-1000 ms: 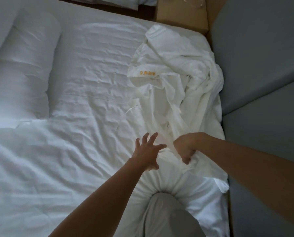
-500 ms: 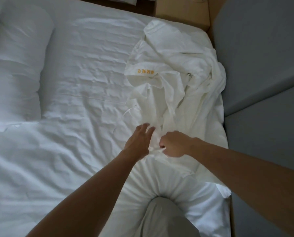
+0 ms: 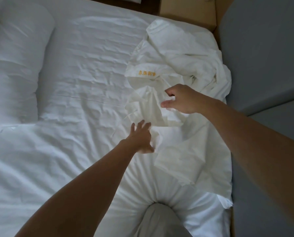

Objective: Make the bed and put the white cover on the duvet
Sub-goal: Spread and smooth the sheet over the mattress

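Note:
The white cover (image 3: pixel 182 53), crumpled and marked with yellow embroidered characters, lies on the right side of the bed (image 3: pixel 91 74). One flap of it trails toward me along the bed's right edge. My right hand (image 3: pixel 180 100) is over the middle of the cover, fingers curled and thumb out, with a fold of cloth between them. My left hand (image 3: pixel 141 137) reaches forward with straight, spread fingers and touches the cover's near left edge. The duvet (image 3: pixel 14 65) lies bunched in a thick roll along the left side, and more of it spreads across the near part of the bed.
My knee (image 3: pixel 159 221) in grey trousers presses into the bed's near edge. A grey padded wall (image 3: pixel 265 48) runs close along the right side. A tan wooden surface (image 3: pixel 189 9) stands past the bed's far right corner.
My right hand has left the cover's near edge and moved farther up onto the crumpled middle. My left hand has stretched forward to the cover's left edge. The near flap now lies flatter.

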Tool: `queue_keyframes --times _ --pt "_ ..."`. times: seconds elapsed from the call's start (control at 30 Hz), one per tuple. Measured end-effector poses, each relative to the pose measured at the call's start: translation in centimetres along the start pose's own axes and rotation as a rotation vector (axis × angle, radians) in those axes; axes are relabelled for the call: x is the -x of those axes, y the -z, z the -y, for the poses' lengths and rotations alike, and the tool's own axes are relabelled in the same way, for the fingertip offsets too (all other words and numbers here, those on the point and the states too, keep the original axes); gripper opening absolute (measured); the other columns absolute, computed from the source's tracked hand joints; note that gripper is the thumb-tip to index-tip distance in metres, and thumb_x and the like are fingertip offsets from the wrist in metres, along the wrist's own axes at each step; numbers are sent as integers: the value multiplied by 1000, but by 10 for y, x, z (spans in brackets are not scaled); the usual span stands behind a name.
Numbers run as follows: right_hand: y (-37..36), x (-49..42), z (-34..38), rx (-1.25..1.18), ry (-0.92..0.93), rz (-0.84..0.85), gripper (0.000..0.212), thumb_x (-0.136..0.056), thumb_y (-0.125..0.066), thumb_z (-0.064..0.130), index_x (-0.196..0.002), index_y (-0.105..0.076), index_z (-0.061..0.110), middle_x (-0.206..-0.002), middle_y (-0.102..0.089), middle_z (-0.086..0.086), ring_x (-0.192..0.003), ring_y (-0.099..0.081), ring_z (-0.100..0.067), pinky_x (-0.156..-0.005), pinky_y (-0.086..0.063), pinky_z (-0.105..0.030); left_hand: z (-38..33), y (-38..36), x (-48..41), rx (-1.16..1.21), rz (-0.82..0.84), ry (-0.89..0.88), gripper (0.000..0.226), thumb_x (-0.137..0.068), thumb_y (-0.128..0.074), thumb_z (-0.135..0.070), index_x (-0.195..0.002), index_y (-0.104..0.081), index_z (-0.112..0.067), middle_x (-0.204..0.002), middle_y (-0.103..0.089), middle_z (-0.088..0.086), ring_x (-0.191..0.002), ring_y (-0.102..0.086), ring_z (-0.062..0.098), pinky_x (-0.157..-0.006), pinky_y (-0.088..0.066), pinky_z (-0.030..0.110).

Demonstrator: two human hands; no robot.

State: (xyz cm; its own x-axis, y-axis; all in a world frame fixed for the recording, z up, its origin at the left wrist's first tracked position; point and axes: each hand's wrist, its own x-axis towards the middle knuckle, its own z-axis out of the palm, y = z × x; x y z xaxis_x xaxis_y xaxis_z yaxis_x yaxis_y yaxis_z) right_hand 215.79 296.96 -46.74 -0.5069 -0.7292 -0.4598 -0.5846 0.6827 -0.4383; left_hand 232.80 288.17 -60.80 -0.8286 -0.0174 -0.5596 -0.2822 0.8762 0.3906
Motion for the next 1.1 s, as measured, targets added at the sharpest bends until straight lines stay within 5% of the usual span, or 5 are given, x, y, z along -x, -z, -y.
queue_keyframes --times 0.13,0.27,0.6,0.9,1.1 --pt "-8 1 0 26 -43 -45 43 -102 -54 41 -121 -56 2 -108 -66 -13 -95 -67 -30 -89 -51 -46 -17 0 16 554 -106 -37 15 -90 -59 -18 -102 -67 -15 -103 -68 1 -97 -60 23 -89 -46 30" --pt "-19 6 1 -73 -70 -235 36 -104 -48 41 -114 -59 8 -107 -67 -8 -100 -64 -29 -88 -50 -44 -17 2 52 699 -200 -45 26 -79 -40 4 -63 -38 -15 -59 -45 -4 -57 -38 15 -53 -30 27" --pt "-24 65 69 -37 -87 -420 70 -69 -75 74 -63 -47 10 -62 -49 -8 -57 -52 -19 -58 -37 -32 23 -31 167 366 -8 -175 13 -86 -67 -34 -88 -60 -25 -87 -61 -12 -86 -60 13 -74 -44 28" --pt "-30 140 108 950 -271 -271 47 -87 -68 54 -125 -66 25 -118 -51 -9 -111 -49 -32 -93 -44 -45 36 -50 217 138 -146 -281 50 -93 -59 -54 -123 -63 -15 -127 -50 -5 -116 -45 19 -100 -35 31" --pt "-118 139 125 -96 -572 -545 53 -89 -59 19 -139 -42 22 -133 -40 -11 -116 -49 -32 -87 -48 -41 5 -58 221 290 -154 -275 32 -104 -47 -43 -92 -50 -14 -96 -68 10 -93 -63 33 -83 -48 40"
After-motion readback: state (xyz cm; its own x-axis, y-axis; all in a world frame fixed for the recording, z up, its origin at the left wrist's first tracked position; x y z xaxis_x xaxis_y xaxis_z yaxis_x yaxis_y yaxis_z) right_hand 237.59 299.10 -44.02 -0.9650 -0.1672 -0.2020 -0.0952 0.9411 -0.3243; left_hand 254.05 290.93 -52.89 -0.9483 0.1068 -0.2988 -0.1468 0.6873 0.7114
